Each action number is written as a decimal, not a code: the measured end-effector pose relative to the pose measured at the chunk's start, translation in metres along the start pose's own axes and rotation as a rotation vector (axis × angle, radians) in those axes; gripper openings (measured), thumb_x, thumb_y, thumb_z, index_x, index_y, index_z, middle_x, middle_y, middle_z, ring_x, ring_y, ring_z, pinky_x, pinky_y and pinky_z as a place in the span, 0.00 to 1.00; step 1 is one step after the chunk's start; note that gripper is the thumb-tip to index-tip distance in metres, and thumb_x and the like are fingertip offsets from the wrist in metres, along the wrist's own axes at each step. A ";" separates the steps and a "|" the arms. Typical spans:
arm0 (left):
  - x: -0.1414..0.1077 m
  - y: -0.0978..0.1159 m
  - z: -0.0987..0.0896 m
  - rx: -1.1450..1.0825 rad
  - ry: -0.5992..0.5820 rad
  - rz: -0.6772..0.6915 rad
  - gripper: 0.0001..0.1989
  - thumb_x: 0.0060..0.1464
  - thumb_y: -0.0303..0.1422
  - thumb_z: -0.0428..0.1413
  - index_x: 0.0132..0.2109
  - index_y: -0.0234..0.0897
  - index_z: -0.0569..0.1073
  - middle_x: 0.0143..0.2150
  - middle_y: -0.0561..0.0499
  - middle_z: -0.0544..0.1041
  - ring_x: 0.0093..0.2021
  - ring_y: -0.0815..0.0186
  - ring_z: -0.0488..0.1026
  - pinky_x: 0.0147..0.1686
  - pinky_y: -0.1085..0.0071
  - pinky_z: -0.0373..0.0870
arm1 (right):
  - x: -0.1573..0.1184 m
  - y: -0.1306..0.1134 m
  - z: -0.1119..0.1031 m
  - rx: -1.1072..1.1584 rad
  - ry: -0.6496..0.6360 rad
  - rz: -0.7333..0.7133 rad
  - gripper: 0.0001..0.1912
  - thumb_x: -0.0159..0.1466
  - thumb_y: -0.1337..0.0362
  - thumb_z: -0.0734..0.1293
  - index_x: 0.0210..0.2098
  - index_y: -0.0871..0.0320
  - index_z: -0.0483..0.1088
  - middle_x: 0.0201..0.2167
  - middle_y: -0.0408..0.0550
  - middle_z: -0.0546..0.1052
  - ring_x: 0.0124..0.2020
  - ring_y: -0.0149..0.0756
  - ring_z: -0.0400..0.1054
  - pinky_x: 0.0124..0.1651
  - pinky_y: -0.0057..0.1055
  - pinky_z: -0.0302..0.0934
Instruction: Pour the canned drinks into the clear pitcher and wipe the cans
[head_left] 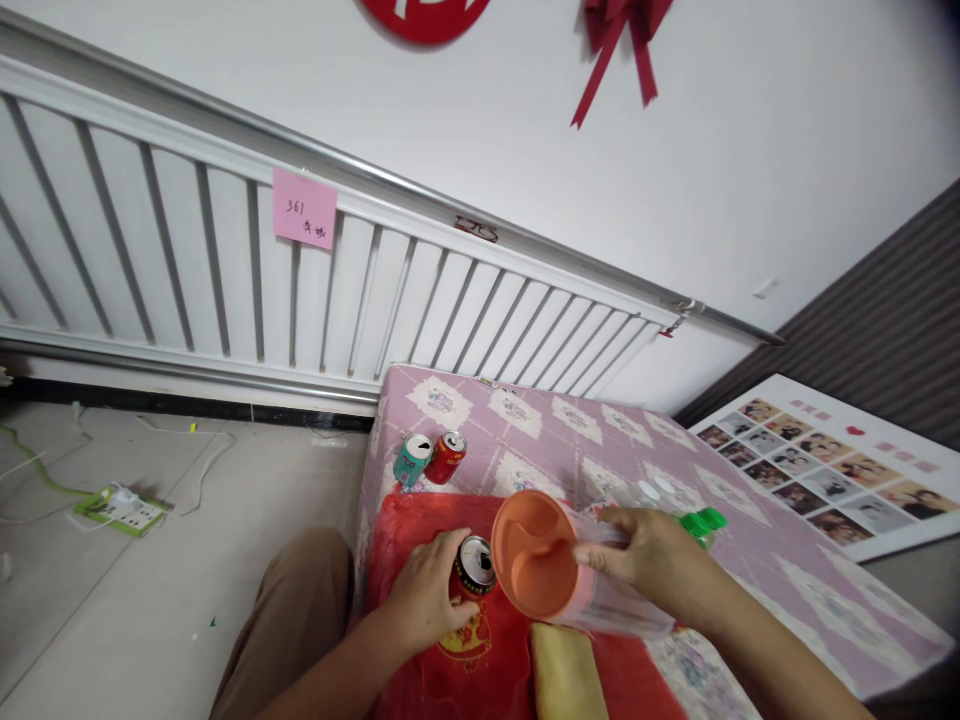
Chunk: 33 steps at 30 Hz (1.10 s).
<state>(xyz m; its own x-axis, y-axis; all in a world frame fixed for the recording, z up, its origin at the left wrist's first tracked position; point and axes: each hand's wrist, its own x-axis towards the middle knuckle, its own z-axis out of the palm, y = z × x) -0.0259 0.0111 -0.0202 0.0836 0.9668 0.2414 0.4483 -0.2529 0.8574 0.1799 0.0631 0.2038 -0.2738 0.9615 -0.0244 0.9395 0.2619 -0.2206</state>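
My left hand (433,590) is wrapped round a dark opened can (477,566) above the red cloth (409,515). My right hand (637,560) grips a tilted clear container with an orange inner part (534,560), its mouth facing me. The container's rim is close to the can's right side. Below the container, a pale yellow block-like object (568,675) rests on the red cloth. Behind my left hand stand a teal can (412,460) and a red can (449,457), side by side, both opened.
Bottles with green caps (703,522) stand beyond my right forearm on the patterned tablecloth (585,420). A white radiator (360,290) runs behind the table. A photo board (832,470) leans at the right. A power strip (124,508) lies on the floor at left.
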 end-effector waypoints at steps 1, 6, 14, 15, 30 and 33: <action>0.000 0.000 0.000 0.000 0.000 0.001 0.42 0.38 0.28 0.64 0.61 0.44 0.58 0.59 0.46 0.69 0.57 0.53 0.67 0.57 0.55 0.62 | 0.000 0.000 0.000 0.000 -0.004 -0.007 0.19 0.51 0.48 0.70 0.17 0.56 0.68 0.12 0.39 0.66 0.17 0.30 0.59 0.20 0.27 0.49; 0.001 -0.002 0.001 0.001 -0.003 0.001 0.42 0.38 0.28 0.64 0.61 0.44 0.58 0.59 0.46 0.69 0.57 0.52 0.67 0.57 0.55 0.62 | 0.001 0.001 0.000 0.007 0.004 -0.013 0.18 0.51 0.47 0.70 0.17 0.55 0.70 0.13 0.40 0.68 0.17 0.31 0.62 0.20 0.27 0.51; 0.000 0.000 0.000 0.002 -0.005 -0.002 0.42 0.38 0.28 0.64 0.61 0.44 0.58 0.59 0.46 0.69 0.57 0.54 0.66 0.57 0.56 0.62 | 0.000 0.002 0.000 0.037 0.007 0.017 0.18 0.49 0.47 0.71 0.20 0.56 0.72 0.13 0.40 0.70 0.18 0.32 0.63 0.20 0.27 0.53; 0.000 0.000 0.000 0.002 -0.004 -0.003 0.42 0.38 0.28 0.64 0.61 0.44 0.58 0.59 0.46 0.69 0.57 0.54 0.66 0.57 0.56 0.62 | 0.000 0.002 0.000 0.027 0.007 0.018 0.18 0.49 0.47 0.71 0.20 0.56 0.72 0.13 0.40 0.70 0.18 0.32 0.63 0.20 0.27 0.52; 0.000 -0.001 0.000 0.016 -0.009 0.001 0.42 0.38 0.28 0.64 0.61 0.42 0.58 0.59 0.46 0.68 0.58 0.53 0.66 0.57 0.56 0.62 | -0.002 -0.004 -0.004 0.024 -0.036 0.011 0.16 0.51 0.49 0.70 0.22 0.56 0.74 0.15 0.40 0.71 0.19 0.32 0.64 0.22 0.26 0.53; 0.000 -0.001 0.000 0.017 -0.012 0.004 0.42 0.38 0.28 0.64 0.61 0.42 0.57 0.59 0.45 0.68 0.58 0.54 0.66 0.58 0.56 0.62 | -0.002 -0.006 -0.005 0.012 -0.044 0.025 0.16 0.52 0.49 0.69 0.22 0.57 0.74 0.16 0.41 0.72 0.19 0.33 0.65 0.22 0.26 0.54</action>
<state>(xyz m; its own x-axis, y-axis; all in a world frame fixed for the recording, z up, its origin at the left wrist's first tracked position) -0.0261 0.0111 -0.0211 0.0963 0.9662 0.2391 0.4631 -0.2561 0.8485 0.1755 0.0600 0.2102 -0.2592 0.9631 -0.0728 0.9437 0.2365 -0.2315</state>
